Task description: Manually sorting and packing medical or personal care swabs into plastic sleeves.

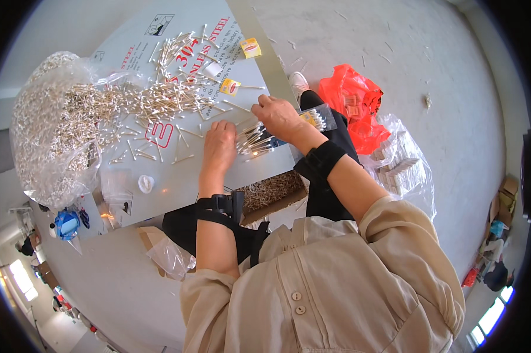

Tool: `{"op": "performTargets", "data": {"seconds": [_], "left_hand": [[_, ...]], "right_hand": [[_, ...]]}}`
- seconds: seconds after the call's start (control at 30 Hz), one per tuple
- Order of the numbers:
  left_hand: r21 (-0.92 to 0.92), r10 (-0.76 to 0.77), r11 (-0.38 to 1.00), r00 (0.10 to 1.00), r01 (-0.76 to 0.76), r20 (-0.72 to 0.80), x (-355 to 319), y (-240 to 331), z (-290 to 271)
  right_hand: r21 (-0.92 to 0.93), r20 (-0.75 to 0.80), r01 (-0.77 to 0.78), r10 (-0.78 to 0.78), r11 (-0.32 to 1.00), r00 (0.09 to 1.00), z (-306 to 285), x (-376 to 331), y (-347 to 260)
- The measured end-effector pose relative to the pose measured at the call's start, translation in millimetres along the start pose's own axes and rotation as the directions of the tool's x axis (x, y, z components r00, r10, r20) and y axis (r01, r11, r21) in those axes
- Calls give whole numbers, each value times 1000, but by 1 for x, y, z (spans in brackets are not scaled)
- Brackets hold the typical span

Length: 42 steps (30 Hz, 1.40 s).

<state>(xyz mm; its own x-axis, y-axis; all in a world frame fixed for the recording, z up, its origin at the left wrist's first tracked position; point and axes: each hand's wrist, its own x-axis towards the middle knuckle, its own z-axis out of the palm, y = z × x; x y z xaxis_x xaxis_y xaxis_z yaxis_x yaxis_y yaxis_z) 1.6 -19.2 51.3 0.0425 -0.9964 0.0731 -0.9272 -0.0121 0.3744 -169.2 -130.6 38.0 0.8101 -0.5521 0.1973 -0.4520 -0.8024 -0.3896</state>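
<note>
A loose bunch of cotton swabs lies at the near edge of the metal-topped table, between my hands. My left hand rests beside the bunch, its fingers curled together. What they grip, if anything, is hidden. My right hand is above and right of the bunch, fingers drawn into a pinch; their contents cannot be made out. Just right of that hand is a clear packet of swabs with a yellow label. A heap of loose swabs spreads to the left, beyond my left hand.
A large clear bag of swabs bulges at the table's left. Small yellow cards and a white cap lie on top. Below the near edge is an open box of swabs. A red bag and white packs are at right.
</note>
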Motion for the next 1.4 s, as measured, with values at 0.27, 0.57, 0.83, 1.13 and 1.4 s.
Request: {"op": "performTargets", "data": {"seconds": [0.27, 0.57, 0.83, 1.13, 1.4], "left_hand": [[-23, -25, 999, 999, 26, 19, 2, 7, 1], [-94, -95, 991, 995, 96, 6, 3, 10, 3], [-107, -62, 992, 997, 66, 40, 1, 10, 1], [-129, -79, 989, 996, 75, -30, 3, 16, 3], [-126, -157, 981, 984, 145, -88, -6, 14, 5]], "right_hand": [[319, -162, -22, 77, 947, 984, -4, -10, -8], [63, -62, 76, -72, 995, 995, 5, -23, -19], [56, -182, 68, -57, 996, 982, 5, -44, -25], [117, -203, 9, 15, 993, 979, 11, -51, -25], [254, -213, -176, 232, 951, 949, 4, -41, -31]]}}
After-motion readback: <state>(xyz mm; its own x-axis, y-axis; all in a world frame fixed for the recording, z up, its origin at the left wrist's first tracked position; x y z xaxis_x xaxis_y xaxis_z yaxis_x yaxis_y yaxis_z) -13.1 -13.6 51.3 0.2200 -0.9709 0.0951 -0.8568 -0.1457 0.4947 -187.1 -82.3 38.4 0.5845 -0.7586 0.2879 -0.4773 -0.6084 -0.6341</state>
